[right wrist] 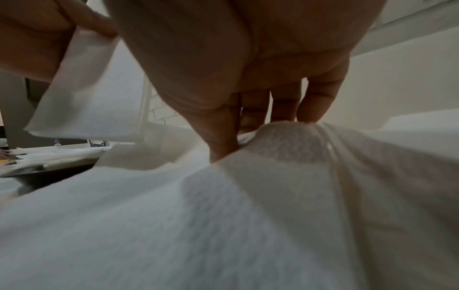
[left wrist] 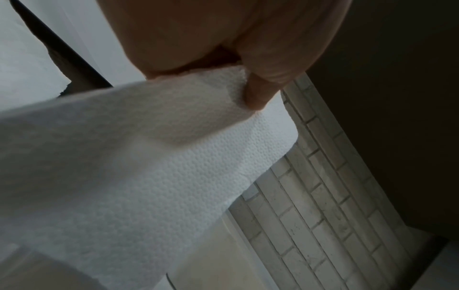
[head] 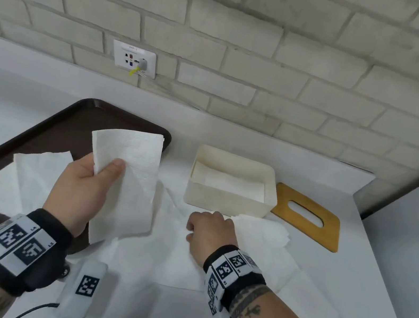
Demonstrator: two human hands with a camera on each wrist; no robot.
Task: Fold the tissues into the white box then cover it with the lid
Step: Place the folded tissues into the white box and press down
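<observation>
A folded white tissue is held upright above loose tissues spread on the bench, beside an open white box already holding folded tissues, with its slotted wooden lid lying flat just right.

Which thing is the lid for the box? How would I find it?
Find the white box standing on the counter below the brick wall. The lid lies flat right beside it, on its right side. It is the only brown wooden thing there, and it has a long slot cut in its middle.
</observation>
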